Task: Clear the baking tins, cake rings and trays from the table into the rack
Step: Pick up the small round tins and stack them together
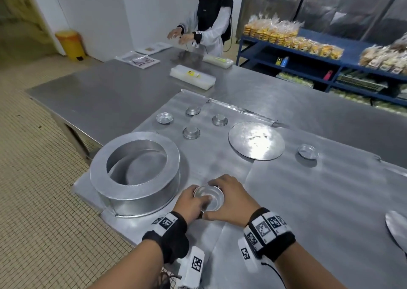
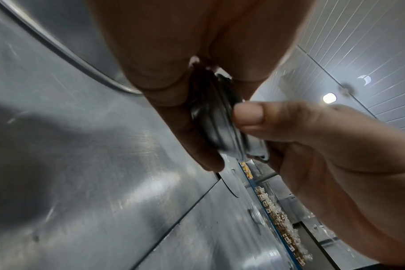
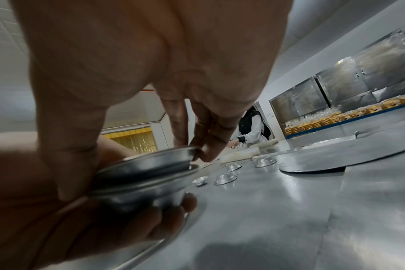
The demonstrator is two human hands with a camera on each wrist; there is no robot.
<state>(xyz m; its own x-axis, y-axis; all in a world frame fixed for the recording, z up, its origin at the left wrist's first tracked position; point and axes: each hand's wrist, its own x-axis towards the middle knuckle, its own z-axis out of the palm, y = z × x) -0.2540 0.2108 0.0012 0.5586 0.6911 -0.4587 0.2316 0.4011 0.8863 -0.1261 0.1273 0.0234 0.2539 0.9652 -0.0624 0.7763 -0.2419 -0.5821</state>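
Table [image 1: 123, 95]: steel worktop carrying everything; no rack in view.
Big tin [image 1: 135, 170]: large round baking tin at the near left corner, open side up. Probably stiff and the heaviest piece here; I would take it with both hands under the wide flat rim.
Round plate [image 1: 256, 140]: flat metal disc past the middle of the table, lying flush. Likely slippery and hard to get a nail under; sliding it to an edge should help.
Loose small tins: four in a cluster toward the far edge, e.g. [image 1: 164, 117], some upside down; one more [image 1: 308, 151] toward the right edge.
Held tins [image 1: 208, 197]: two small tins nested, just above the near edge beside the big tin. Thin metal, light, smooth, probably easy to dent; the rolled rim is the sure place to hold.
Left hand [image 1: 190, 203]: fingers curled under the lower tin, thumb lying inside the upper one.
Right hand [image 1: 229, 200]: fingertips and thumb pinching the rim of the upper tin, seemingly seating it in the one below.
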